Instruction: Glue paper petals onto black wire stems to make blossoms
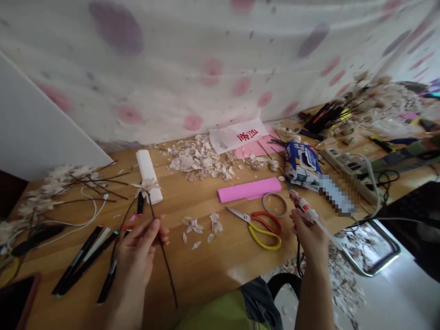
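My left hand (142, 245) pinches the dark stem of a pale artificial flower (147, 185), whose petals open just above a white paper roll (151, 183). The stem slants down toward the table's front edge. In my right hand (311, 233) is a hot glue gun (303, 205), its glue-crusted tip pointing up and away. Fingers wrap around its handle, so the trigger is hidden. Between the hands lie loose pale petals (193, 225) and scissors (264, 228) with one red and one yellow handle loop. A roll of tape (275, 205) touches the scissors' far side.
A petal heap (199, 158) and a pink paper roll (249, 189) lie farther back. Blue wipes packaging (302, 162) and a power strip (347, 169) stand right. Finished-looking flowers (65, 183), pens (82, 256) and a phone (17, 302) are left. Another person's sleeve (405, 153) reaches in.
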The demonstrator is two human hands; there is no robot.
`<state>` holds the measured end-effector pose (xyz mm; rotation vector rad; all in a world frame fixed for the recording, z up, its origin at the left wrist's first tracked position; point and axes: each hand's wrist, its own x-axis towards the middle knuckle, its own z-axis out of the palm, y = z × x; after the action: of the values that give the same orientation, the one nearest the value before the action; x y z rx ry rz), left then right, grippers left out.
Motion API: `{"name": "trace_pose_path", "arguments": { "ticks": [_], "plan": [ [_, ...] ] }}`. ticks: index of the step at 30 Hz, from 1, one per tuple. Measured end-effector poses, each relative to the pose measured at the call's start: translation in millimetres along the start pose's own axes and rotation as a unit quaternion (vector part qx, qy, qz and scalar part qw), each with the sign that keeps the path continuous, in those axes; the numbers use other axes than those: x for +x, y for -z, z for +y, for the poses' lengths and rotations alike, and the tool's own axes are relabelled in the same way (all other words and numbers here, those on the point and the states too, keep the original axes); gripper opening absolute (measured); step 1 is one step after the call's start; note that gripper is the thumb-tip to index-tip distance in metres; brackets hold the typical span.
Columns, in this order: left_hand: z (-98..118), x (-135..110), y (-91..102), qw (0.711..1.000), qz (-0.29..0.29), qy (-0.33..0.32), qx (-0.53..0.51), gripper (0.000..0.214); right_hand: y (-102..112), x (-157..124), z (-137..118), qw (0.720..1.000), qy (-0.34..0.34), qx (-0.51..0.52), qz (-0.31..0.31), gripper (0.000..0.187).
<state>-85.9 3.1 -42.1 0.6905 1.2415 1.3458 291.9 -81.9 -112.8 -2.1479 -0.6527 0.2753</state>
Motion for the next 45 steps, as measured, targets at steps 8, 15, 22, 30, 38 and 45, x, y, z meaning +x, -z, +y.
{"name": "trace_pose_path", "arguments": {
  "ticks": [8,15,22,30,38,45],
  "plan": [
    [-7.8,5.6,12.3,0.999,0.021,0.012,0.036,0.024,-0.7,4.3,24.5,0.996,-0.052,-0.067,-0.024,0.03],
    [-10.3,10.0,5.8,0.998,0.014,0.024,0.057,0.023,15.7,-9.3,16.8,0.99,-0.067,-0.116,-0.049,0.069],
    [-13.6,24.2,14.6,0.997,0.014,0.029,0.066,0.023,45.5,-33.3,-5.7,0.967,-0.059,-0.242,-0.063,0.069],
    [-13.0,25.6,23.2,0.997,0.036,0.032,0.061,0.021,24.0,-12.5,16.9,0.961,-0.096,-0.258,0.007,0.056],
    [-22.9,32.1,34.0,0.996,0.003,0.043,0.072,0.028,37.8,29.9,45.8,0.955,-0.161,-0.24,-0.058,0.03],
    [-15.6,14.3,18.8,0.988,-0.059,-0.022,0.138,0.022,47.4,47.2,39.5,0.966,-0.096,-0.228,-0.069,0.034]
  ]
}}
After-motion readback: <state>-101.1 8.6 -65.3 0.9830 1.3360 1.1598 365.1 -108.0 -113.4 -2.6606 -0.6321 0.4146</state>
